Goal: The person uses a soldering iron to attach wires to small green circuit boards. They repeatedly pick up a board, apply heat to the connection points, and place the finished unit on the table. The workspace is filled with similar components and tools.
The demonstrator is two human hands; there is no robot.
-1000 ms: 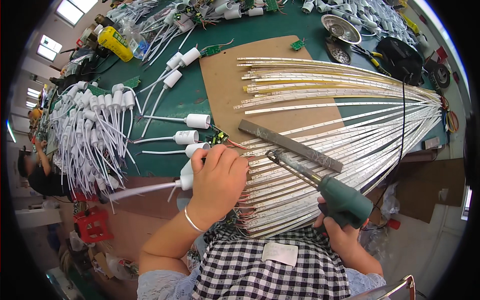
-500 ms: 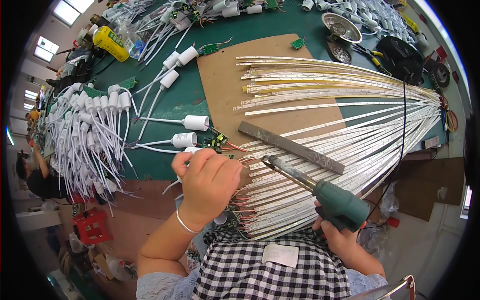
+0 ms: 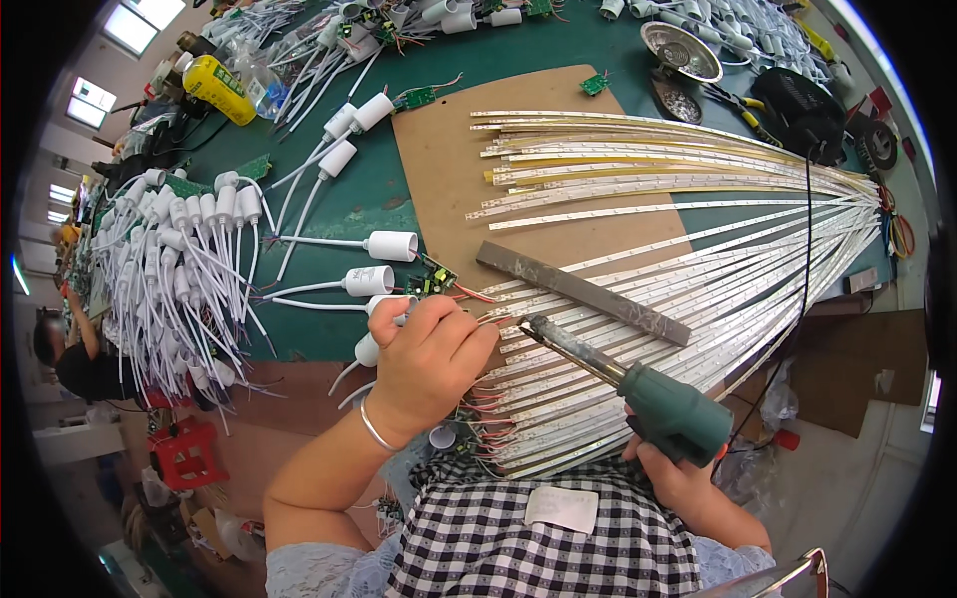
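My right hand (image 3: 670,468) is wrapped around the grip of a green soldering gun (image 3: 670,407). Its dark, sooty tip reaches left to the ends of the LED strips (image 3: 638,329). There, my left hand (image 3: 434,351) is closed in a pinch on thin wires (image 3: 492,319) by the gun's tip; their far part is hidden under the fingers. White lamp sockets (image 3: 369,280) with white leads lie just beyond and beside my left hand, one partly covered by it. A small green circuit board (image 3: 435,276) with red wires sits at the fingertips' far side.
A grey metal bar (image 3: 583,292) lies across the strips, which fan over a brown board (image 3: 439,179). Many wired sockets (image 3: 179,239) heap at the left. Pliers (image 3: 740,112), a metal dish (image 3: 682,52) and a yellow bottle (image 3: 217,88) stand farther off. A black cord (image 3: 806,229) hangs at right.
My left hand has shifted slightly right, toward the soldering gun's tip, uncovering more of the sockets beside it. The gun has moved very slightly left.
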